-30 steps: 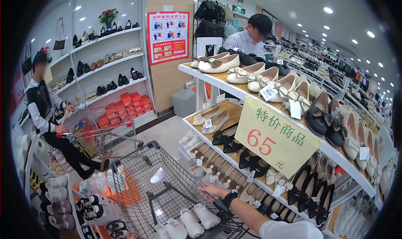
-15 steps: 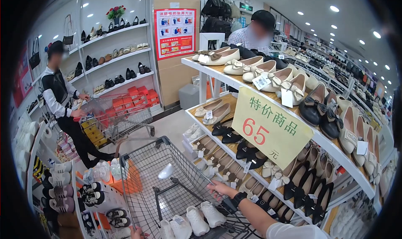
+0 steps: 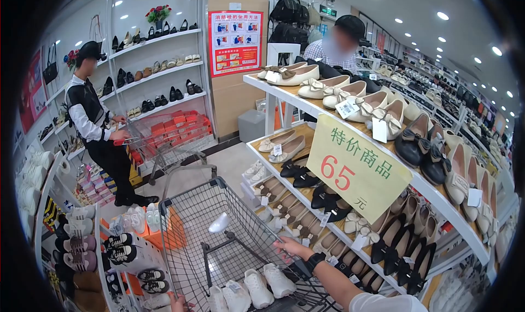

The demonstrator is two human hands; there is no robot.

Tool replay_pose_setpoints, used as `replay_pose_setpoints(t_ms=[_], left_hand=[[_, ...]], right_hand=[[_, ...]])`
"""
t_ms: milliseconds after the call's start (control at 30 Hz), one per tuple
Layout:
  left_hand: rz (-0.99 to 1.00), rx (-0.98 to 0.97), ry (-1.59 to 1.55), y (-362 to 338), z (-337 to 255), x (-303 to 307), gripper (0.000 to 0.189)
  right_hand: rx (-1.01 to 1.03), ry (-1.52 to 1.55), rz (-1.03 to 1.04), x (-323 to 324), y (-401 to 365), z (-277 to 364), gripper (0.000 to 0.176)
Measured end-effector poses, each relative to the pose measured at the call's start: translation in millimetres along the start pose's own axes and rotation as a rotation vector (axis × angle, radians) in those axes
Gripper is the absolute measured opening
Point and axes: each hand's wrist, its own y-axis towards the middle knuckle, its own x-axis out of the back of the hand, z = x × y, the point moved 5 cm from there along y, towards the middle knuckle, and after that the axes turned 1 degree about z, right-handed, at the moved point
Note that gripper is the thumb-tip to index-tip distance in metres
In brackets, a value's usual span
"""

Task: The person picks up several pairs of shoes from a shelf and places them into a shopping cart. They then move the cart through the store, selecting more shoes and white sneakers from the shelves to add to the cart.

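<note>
A grey wire shopping cart (image 3: 188, 202) stands in front of me. My right hand (image 3: 290, 248), with a dark watch on the wrist, is closed around the top rim on its right side. At the bottom edge of the view, my left hand (image 3: 178, 301) is closed on the cart's left rim, only partly visible. White sneakers (image 3: 257, 290) lie in the near end of the basket. Farther in is a small shiny whitish object (image 3: 219, 223) whose kind I cannot make out.
A shelf unit of flat shoes with a yellow price sign (image 3: 356, 167) borders my right. Sneaker racks (image 3: 79, 246) and an orange box (image 3: 174, 227) flank the left. A person holds another cart (image 3: 164, 131) ahead left; another person stands behind the shoe display.
The person ahead left and their cart have shifted right and turned somewhat. My view has swung slightly left. Both my hands keep their places on the cart.
</note>
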Motion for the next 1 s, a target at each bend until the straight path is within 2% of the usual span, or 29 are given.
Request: replay_pose_setpoints(t_ms=[100, 400, 533, 700, 933, 1000], left_hand=[[0.067, 0.014, -0.064, -9.2, -7.9, -3.5, 0.031], [0.069, 0.014, -0.119, -20.0, -20.8, -11.4, 0.025], [-0.044, -0.05, -0.155, -24.9, -23.4, -12.2, 0.021], [0.096, 0.004, -0.016, -10.3, -16.9, -6.9, 0.02], [0.095, -0.039, 0.036, -10.6, -14.1, -4.3, 0.022], [0.151, -0.065, 0.028, -8.4, -14.5, -3.8, 0.021]], right_hand=[[-0.007, -0.008, -0.004, -0.1, 5.2, -1.2, 0.036], [-0.021, -0.008, -0.015, 0.4, 13.0, 2.2, 0.037], [-0.027, 0.007, -0.022, 1.4, 13.2, 1.0, 0.037], [-0.016, -0.004, -0.001, 1.0, 10.0, 0.7, 0.037], [-0.018, -0.005, -0.003, 2.2, 8.6, -4.4, 0.036], [-0.016, -0.001, -0.003, 2.1, 8.9, -4.6, 0.036]])
